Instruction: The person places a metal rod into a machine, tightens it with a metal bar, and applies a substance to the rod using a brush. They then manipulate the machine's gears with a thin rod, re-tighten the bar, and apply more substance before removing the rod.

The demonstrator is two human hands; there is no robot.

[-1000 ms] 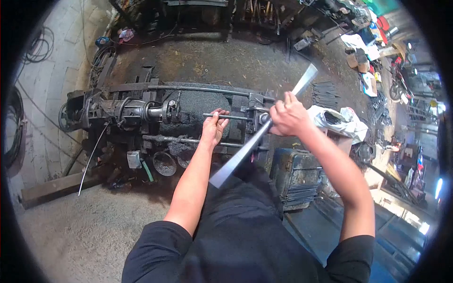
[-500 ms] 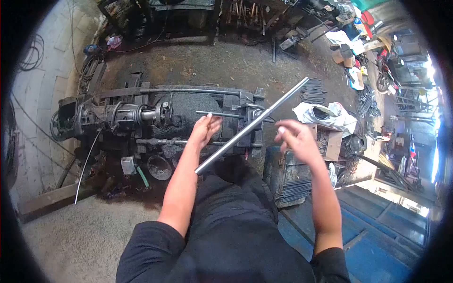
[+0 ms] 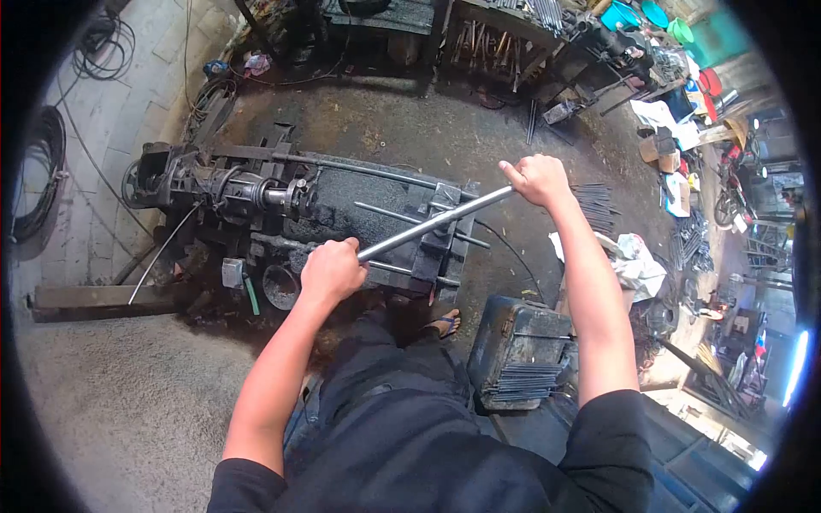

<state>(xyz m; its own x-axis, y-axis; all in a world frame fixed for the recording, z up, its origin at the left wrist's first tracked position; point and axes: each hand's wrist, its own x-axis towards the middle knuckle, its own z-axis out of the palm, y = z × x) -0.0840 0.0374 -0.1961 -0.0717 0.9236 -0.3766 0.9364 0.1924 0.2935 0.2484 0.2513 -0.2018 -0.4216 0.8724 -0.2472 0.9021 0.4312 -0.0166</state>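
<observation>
A long silvery metal pipe (image 3: 432,224) slants over the machine, its right end higher in view. My left hand (image 3: 333,272) is closed around the lower left end. My right hand (image 3: 537,179) grips the upper right end, with the thumb along it. Beneath the pipe is a long, greasy machine (image 3: 278,197) with a chuck-like head on its left and parallel rails. A thin rod (image 3: 385,212) passes through the clamp-like block (image 3: 440,235) at the machine's right; the pipe covers part of that block.
A dark cut-open can (image 3: 492,342) with several thin rods (image 3: 523,382) stands right of my legs. More rods (image 3: 596,205) lie on the floor beyond my right forearm. White plastic bags (image 3: 637,265) are at the right. A workbench (image 3: 505,26) stands at the back.
Both hands have taken hold of the pipe, which appeared free of them before. It now lies at a flatter slant. My right hand has moved up and the view has shifted.
</observation>
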